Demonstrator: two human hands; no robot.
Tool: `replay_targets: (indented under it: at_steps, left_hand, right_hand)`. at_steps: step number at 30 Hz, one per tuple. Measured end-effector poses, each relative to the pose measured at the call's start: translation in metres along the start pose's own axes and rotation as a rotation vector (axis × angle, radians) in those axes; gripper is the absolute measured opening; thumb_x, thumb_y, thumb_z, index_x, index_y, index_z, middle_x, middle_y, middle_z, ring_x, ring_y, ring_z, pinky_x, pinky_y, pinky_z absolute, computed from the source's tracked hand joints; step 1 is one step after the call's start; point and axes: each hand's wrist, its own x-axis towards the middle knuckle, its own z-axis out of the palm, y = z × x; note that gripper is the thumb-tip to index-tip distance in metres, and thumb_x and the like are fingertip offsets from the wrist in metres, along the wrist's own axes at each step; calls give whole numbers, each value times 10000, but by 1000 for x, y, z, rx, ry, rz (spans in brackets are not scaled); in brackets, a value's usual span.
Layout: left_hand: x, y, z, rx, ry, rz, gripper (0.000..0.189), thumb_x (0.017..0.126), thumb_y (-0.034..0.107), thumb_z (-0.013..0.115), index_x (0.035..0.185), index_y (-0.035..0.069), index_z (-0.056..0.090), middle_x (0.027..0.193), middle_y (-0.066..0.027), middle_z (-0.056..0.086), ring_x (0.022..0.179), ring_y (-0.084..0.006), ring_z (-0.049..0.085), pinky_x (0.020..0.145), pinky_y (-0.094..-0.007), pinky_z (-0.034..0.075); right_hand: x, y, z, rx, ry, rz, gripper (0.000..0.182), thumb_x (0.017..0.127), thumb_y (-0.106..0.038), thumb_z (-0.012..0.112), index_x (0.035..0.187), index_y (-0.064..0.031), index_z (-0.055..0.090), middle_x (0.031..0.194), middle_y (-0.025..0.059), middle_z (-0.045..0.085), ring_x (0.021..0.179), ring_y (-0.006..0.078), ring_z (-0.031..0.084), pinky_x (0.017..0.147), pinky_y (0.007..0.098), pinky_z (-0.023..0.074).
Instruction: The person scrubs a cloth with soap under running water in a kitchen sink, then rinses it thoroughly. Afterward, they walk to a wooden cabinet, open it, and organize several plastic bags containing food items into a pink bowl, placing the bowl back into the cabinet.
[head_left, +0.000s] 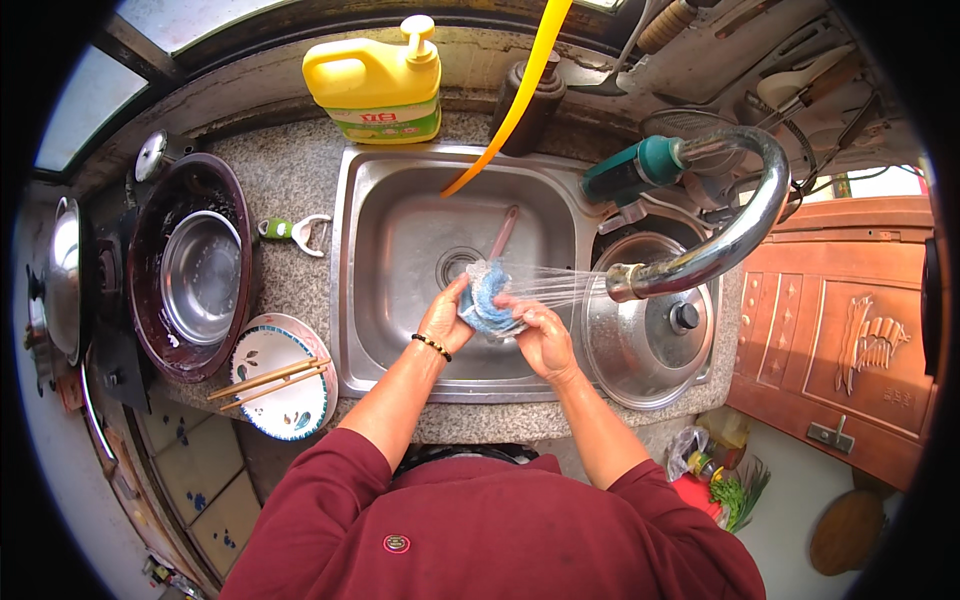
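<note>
Both my hands hold a blue and white dishcloth (491, 296) over the stainless steel sink (394, 225). My left hand (448, 319), with a beaded bracelet at the wrist, grips its left side. The fingers of my right hand (546, 341) pinch it from the right. Several streams of water run from the curved chrome faucet (750, 232) onto the cloth. Behind it, a pinkish handle (506, 229) leans in the basin; its lower end is hidden by the cloth. The drain (459, 266) is partly covered by the cloth and my left hand.
A yellow detergent jug (375, 90) stands behind the sink. A yellow hose (525, 90) hangs into it. To the right sits a lidded pot (645, 330). On the left are a dark basin (142, 262) holding a metal bowl (201, 270), a green-handled peeler (296, 231), and plates (289, 394) with chopsticks (274, 380).
</note>
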Motion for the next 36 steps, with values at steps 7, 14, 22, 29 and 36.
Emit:
replay_targets:
  at_steps: [7,14,22,29,36]
  left_hand:
    - [-7,-24,25,91,36,-128,344,929,233,423,1192,11,447,1156,-117,531,1059,-215,532,902,-361,448]
    - [-26,-19,19,347,131,-462,345,862,380,518,1093,124,521,959,-90,606,811,-271,601,730,-468,496]
    - [-30,-33,19,1569,314,-4,630,895,483,317,756,-49,625,770,-254,613,758,-377,610,625,-433,469]
    - [-58,-30,32,1966,345,275,533,914,382,326,721,-25,612,729,-260,590,721,-420,580,647,-492,437]
    - [-77,-17,46,2108,344,301,541,916,380,300,724,-6,626,741,-248,602,721,-418,586,651,-499,441]
  right_hand:
    - [29,17,3,135,283,-10,302,874,-213,531,1116,-33,519,998,44,583,914,157,571,803,286,474]
    - [25,19,30,-190,278,-59,275,860,-105,532,1109,7,499,921,92,607,774,159,594,678,287,509]
    - [25,31,29,8,485,33,211,835,-186,612,948,-34,519,801,86,564,633,158,541,544,287,492]
    - [31,28,42,-2,575,98,323,865,-355,551,767,-54,484,624,40,491,497,135,469,446,275,426]
    - [41,39,48,-81,631,169,303,855,-306,512,657,-94,424,557,15,425,437,126,411,386,266,356]
